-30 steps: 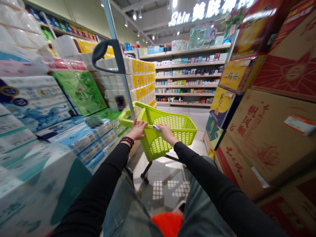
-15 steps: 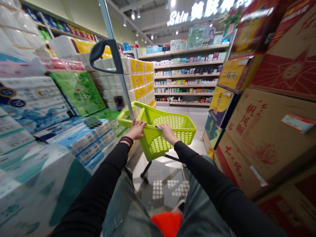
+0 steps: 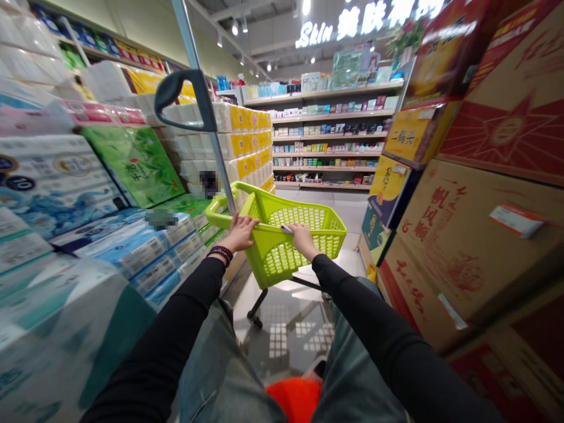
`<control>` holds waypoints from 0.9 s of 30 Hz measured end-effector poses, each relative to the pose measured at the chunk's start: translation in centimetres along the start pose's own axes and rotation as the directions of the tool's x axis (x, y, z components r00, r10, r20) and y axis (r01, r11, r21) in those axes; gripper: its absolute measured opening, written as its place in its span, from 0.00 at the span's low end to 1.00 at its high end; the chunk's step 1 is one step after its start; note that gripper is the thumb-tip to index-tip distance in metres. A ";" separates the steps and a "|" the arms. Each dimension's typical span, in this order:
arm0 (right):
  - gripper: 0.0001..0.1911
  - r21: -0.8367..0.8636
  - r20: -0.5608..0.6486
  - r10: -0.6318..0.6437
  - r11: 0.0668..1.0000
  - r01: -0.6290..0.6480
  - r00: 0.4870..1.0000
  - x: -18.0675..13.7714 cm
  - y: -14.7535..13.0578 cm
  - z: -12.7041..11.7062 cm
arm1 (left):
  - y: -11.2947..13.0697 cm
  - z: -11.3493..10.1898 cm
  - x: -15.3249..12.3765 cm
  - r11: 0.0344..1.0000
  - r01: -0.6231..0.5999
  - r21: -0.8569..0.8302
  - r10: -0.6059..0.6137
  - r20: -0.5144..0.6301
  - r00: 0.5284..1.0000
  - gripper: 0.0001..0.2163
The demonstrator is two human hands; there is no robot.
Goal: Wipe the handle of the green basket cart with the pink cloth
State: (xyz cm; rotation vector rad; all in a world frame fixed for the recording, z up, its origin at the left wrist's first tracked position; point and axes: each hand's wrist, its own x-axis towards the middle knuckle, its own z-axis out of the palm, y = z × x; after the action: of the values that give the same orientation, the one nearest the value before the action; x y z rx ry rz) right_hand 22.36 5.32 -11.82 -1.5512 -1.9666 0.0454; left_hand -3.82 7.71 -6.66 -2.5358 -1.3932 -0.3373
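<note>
A lime-green plastic shopping cart (image 3: 268,258) stands sideways in front of me, its basket walls full of holes. My left hand (image 3: 238,232) is closed over the near rim at the handle end, with a dark beaded bracelet on the wrist. Farther right on the same rim, my right hand (image 3: 304,239) is closed too. A small whitish-purple piece (image 3: 287,229) shows at its fingertips; I cannot make out what it is. A grey metal pole with a dark looped handle (image 3: 187,100) rises by the cart's left end. No goods show inside the basket.
Packs of tissue paper (image 3: 132,158) are stacked along the left. Cardboard cartons (image 3: 476,229) pile up on the right, narrowing the aisle. Shelves of cosmetics (image 3: 326,132) stand across the far end. Below me are tiled floor and something orange-red (image 3: 295,399) between my legs.
The view has shifted slightly, so the cart and shelves sit a little farther left. My right hand has moved slightly right along the rim. My left hand keeps its place on the cart.
</note>
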 end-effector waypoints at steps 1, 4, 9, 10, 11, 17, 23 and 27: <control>0.27 0.023 0.006 -0.033 0.999 0.033 0.999 0.4 -1.1 0.5 | 0.0 0.0 0.1 1.000 0.002 0.001 -0.002 0.001 1.000 0.34; 0.30 0.091 -0.019 -0.119 0.989 0.120 0.993 1.3 -3.5 1.8 | -0.3 0.1 0.1 1.000 0.003 0.000 -0.003 0.003 1.000 0.34; 0.32 0.094 -0.033 -0.123 0.988 0.126 0.992 -0.1 -0.9 1.3 | -0.5 0.0 -0.2 1.000 0.004 -0.010 -0.004 -0.006 1.000 0.33; 0.32 0.075 -0.035 -0.088 0.993 0.090 0.996 -0.6 0.3 0.8 | -0.5 -0.1 -0.3 1.000 0.005 -0.007 -0.005 -0.001 1.000 0.33; 0.32 0.052 -0.034 -0.046 0.997 0.048 0.998 -1.0 1.3 0.3 | -0.4 -0.1 -0.3 1.000 0.004 -0.005 -0.004 0.006 1.000 0.33; 0.32 -0.003 0.049 0.011 1.000 -0.010 0.999 -0.3 0.0 0.1 | 0.1 0.3 -0.1 0.999 0.025 -0.038 -0.025 0.000 1.000 0.35; 0.37 0.097 0.030 -0.222 0.971 0.219 0.975 1.1 -4.8 2.1 | 0.4 0.2 -0.2 1.000 0.019 -0.022 -0.019 0.004 1.000 0.36; 0.31 0.149 -0.019 -0.162 0.975 0.163 0.987 -1.0 -1.8 0.6 | 0.4 0.1 -0.4 0.999 0.016 -0.035 -0.016 -0.003 1.000 0.35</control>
State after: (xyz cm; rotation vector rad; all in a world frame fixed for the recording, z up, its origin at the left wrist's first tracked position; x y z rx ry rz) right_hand 20.64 4.09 -12.06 -1.2892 -2.0291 0.1179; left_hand -3.66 7.25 -6.92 -2.5520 -1.4189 -0.3717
